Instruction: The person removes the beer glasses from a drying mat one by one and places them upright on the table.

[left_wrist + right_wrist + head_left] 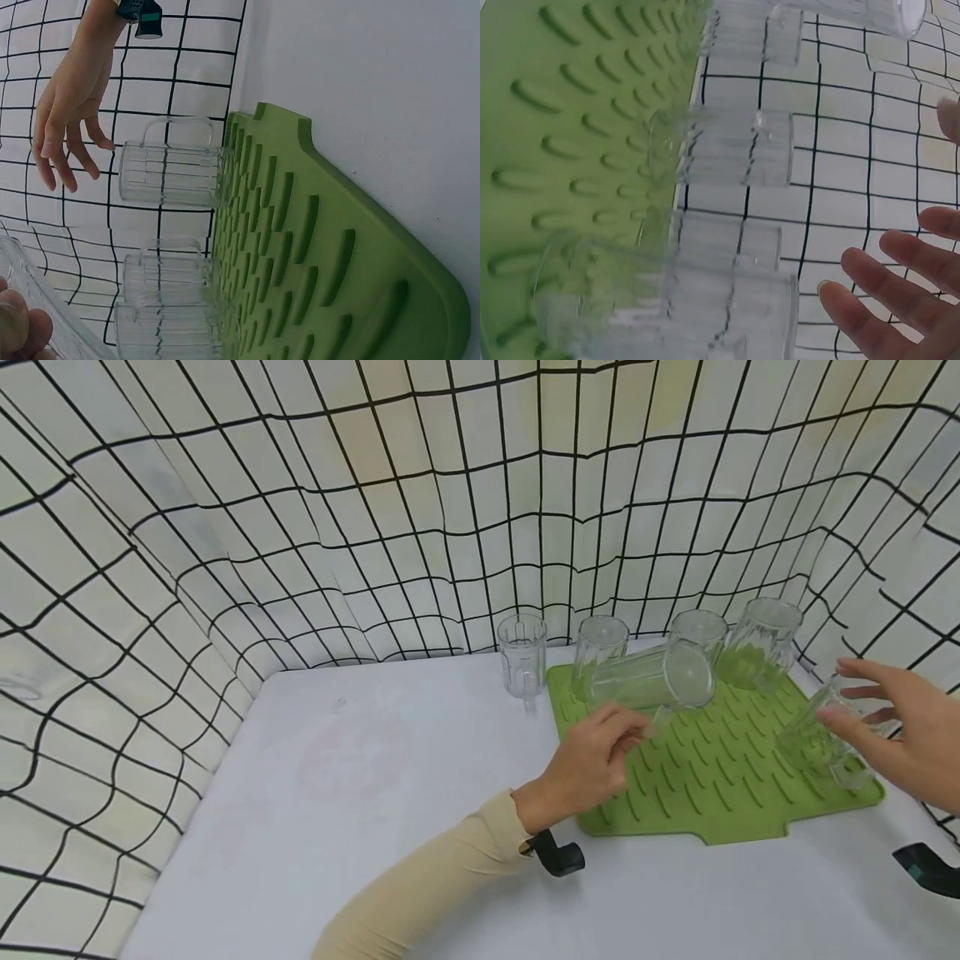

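My left hand (588,768) is clamped on the handle (660,718) of the held mug (633,681), fingers curled in tight, and the clear glass lies just beyond my knuckles, on the far side of the grip, above the green mat (720,827). Its long axis runs roughly level from left to right, laid over on its side, whereas the mugs on the mat stand with theirs upright. I cannot tell from the clear glass whether its right-hand end is mouth or base. My right hand (911,727) has its fingers spread apart and holds nothing; it hangs just above and beside the corner mug (810,739), the one at the mat's near right corner, with a small gap between fingertips and rim. That mug lies below and to the left of this grip, its handle on the side toward my body, and my right hand is much nearer to it than my left. Three back mugs (757,652) stand along the mat's far side, and one outer mug (522,656) stands on the white worktop (337,777) left of the mat, well apart from my right hand.
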A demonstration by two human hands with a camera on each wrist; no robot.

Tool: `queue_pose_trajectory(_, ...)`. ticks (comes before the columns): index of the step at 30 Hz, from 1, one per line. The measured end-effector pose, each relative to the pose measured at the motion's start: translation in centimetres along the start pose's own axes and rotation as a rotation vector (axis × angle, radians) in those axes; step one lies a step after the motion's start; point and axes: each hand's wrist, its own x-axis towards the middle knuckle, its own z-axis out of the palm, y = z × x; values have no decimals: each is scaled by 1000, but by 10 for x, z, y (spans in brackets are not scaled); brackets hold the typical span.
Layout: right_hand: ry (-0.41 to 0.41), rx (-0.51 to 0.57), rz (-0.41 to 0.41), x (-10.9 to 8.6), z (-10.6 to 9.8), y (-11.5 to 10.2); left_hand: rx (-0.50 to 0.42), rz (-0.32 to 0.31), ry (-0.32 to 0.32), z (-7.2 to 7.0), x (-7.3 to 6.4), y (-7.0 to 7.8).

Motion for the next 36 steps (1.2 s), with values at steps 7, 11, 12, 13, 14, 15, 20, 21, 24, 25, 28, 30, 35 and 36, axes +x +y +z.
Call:
queue_pose_trajectory(7, -69, 89, 12, 10, 11, -11, 74, -15, -27, -5, 0, -2)
queue_pose_trajectory(11, -86, 191, 10, 13, 17, -15, 159, 3, -35, -7, -1, -2)
queue_pose_trajectory(12, -89, 223, 2, 14, 19, -16, 179, 11, -37, -8, 0, -1)
queue_pose_trajectory(13, -90, 257, -8, 14, 21, -17, 201, 21, -39, -8, 0, -1)
queue_pose_trajectory(14, -93, 288, -17, 14, 24, -18, 224, 32, -43, -9, 0, -1)
queue_pose_trajectory(15, -102, 305, -29, 14, 25, -19, 246, 44, -46, -9, 0, -1)
queue_pose_trajectory(20, -135, 347, -122, 16, 38, -27, 348, 82, -51, -12, -1, 0)
queue_pose_trajectory(21, -137, 347, -156, 16, 41, -29, 361, 82, -49, -12, -1, 0)
queue_pose_trajectory(24, -126, 376, -251, 20, 49, -37, 411, 83, -44, -13, -1, -1)
queue_pose_trajectory(25, -114, 384, -285, 21, 51, -39, 432, 83, -42, -14, -1, -1)
queue_pose_trajectory(28, -100, 408, -337, 25, 55, -47, 497, 92, -41, -16, -2, -3)
queue_pose_trajectory(30, -96, 436, -341, 27, 58, -52, 535, 99, -45, -17, -3, -3)
queue_pose_trajectory(35, -98, 543, -334, 32, 65, -65, 583, 114, -56, -20, -4, -5)
queue_pose_trajectory(36, -99, 561, -332, 33, 66, -67, 590, 116, -57, -20, -5, -5)
